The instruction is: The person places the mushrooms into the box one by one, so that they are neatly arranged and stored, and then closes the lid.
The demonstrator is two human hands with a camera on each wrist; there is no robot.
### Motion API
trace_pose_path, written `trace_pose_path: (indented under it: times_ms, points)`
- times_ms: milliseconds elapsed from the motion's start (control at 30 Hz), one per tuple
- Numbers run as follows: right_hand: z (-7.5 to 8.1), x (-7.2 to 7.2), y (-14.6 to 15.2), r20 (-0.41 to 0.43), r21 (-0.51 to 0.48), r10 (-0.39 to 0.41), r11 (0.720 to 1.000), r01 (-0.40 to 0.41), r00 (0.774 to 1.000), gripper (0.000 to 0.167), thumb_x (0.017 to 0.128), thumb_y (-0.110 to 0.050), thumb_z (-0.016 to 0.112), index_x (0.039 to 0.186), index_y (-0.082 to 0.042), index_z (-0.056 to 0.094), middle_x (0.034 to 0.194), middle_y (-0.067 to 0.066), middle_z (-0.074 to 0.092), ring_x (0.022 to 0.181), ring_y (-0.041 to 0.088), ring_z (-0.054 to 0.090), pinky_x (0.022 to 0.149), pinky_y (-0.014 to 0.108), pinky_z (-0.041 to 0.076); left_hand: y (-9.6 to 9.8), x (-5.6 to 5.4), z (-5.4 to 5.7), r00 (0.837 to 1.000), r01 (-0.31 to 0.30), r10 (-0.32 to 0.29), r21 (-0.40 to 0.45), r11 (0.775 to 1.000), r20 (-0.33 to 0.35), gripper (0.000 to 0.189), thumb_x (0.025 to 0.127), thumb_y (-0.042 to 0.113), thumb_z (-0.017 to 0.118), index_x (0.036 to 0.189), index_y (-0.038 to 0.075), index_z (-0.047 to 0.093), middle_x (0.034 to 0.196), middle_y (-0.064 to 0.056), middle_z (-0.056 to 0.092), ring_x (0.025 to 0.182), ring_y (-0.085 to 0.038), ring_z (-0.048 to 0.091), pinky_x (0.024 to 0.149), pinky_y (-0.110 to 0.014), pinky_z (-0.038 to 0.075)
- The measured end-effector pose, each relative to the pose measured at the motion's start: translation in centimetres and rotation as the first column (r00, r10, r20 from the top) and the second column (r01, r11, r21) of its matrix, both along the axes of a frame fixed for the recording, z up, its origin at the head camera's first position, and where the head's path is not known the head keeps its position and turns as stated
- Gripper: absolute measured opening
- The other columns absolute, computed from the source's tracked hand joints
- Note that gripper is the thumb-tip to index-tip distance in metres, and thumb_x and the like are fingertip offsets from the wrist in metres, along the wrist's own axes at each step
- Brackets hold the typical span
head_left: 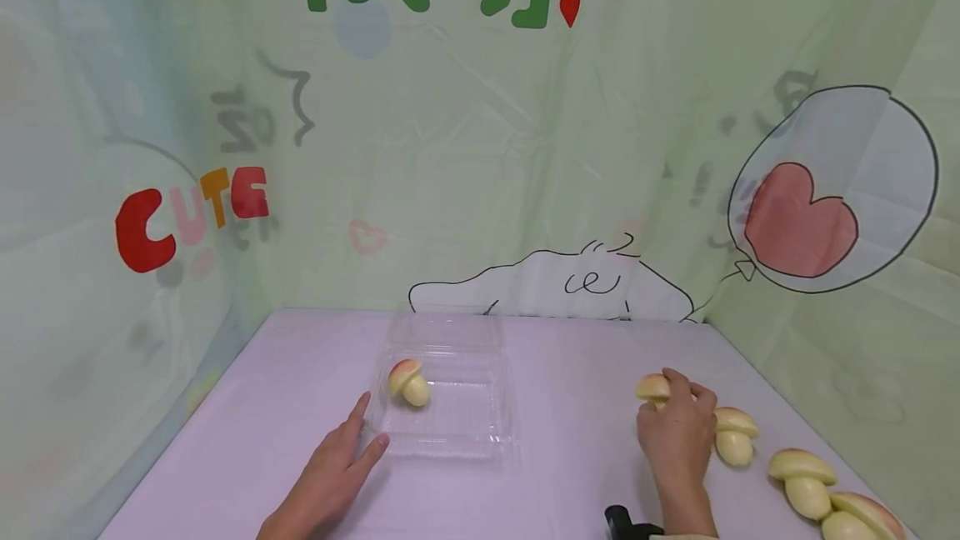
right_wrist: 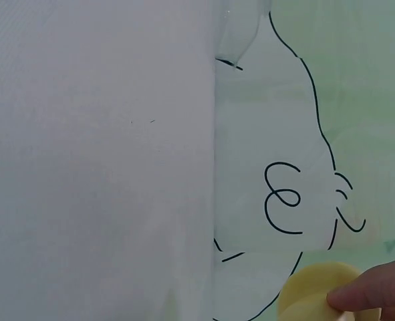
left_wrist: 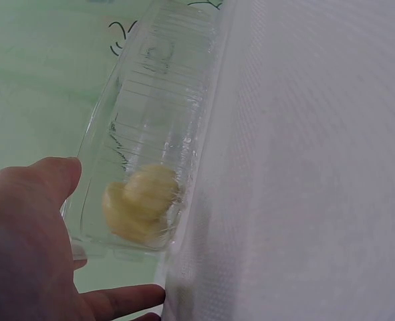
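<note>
A clear plastic clamshell box (head_left: 457,444) lies on the table with its lid folded back, away from me. One pale yellow toy mushroom (head_left: 408,383) with a reddish cap sits in the left part of the box; its shape shows through the clear wall in the left wrist view. My left hand (head_left: 330,465) is at the box's left side, fingers extended and spread, fingertips right at the rim. Over on the right, my right hand (head_left: 678,423) grips another toy mushroom (head_left: 652,387). Its thumb presses on that mushroom (right_wrist: 314,284) in the right wrist view.
Three more toy mushrooms lie right of my right hand: one close by (head_left: 735,436), a second (head_left: 802,482) nearer me, and a third (head_left: 862,517) against it. A black object (head_left: 626,523) shows beside my right wrist. Printed curtains (head_left: 480,148) hang around the white table (head_left: 570,440).
</note>
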State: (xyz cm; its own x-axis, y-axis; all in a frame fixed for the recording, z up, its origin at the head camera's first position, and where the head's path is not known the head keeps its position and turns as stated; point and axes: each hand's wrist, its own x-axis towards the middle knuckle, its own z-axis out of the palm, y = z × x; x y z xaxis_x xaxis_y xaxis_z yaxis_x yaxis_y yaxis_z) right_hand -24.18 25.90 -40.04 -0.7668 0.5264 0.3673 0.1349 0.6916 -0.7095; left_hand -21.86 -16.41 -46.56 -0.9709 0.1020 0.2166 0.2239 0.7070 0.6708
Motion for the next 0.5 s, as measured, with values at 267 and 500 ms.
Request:
trace_pose_path:
  times_ms: [267, 500]
  points:
    - [0.6, -0.2, -1.2, -0.026, -0.008, 0.027, 1.000, -0.027, 0.999, 0.057, 0.086, 0.004, 0.056, 0.143, 0.004, 0.051, 0.142, 0.039, 0.037, 0.124, 0.061, 0.041, 0.096, 0.069, 0.040, 0.0, 0.0, 0.1, 1.000, -0.005, 0.005, 0.002, 1.000, 0.011, 0.076, 0.105, 0.048, 0.055, 0.163, 0.005, 0.028, 0.144, -0.027, 0.058, 0.139, -0.048, 0.050, 0.113, -0.065, 0.038]
    - [1.0, -0.3, -2.4, -0.044, -0.011, 0.047, 0.999, -0.047, 0.998, 0.055, 0.088, 0.005, 0.057, 0.142, 0.004, 0.052, 0.141, 0.039, 0.038, 0.121, 0.061, 0.044, 0.095, 0.069, 0.041, -0.1, -0.1, 0.0, 1.000, -0.005, 0.005, 0.002, 1.000, 0.009, 0.076, 0.105, 0.048, 0.055, 0.163, 0.006, 0.028, 0.144, -0.027, 0.057, 0.139, -0.048, 0.050, 0.113, -0.065, 0.038]
